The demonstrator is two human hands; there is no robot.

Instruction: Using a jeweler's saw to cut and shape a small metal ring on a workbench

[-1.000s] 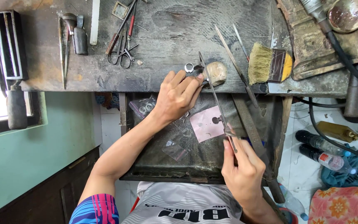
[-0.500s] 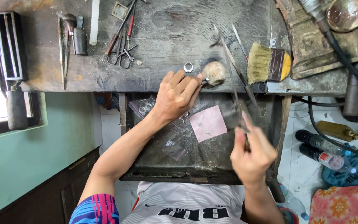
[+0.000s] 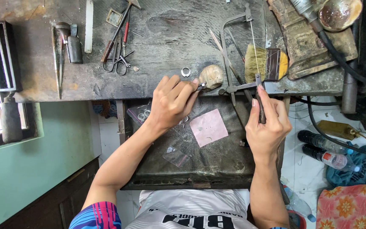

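Saw point(image 3: 239, 51) in right grip point(image 3: 267, 127) (firmly)

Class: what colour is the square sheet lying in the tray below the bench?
Pink sheet, plain, seen in the head view.

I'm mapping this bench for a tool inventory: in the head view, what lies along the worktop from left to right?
Black slotted rack → tweezers → scissors → small metal ring → left hand at the wooden peg → right hand holding the saw frame → brush → round bowl.
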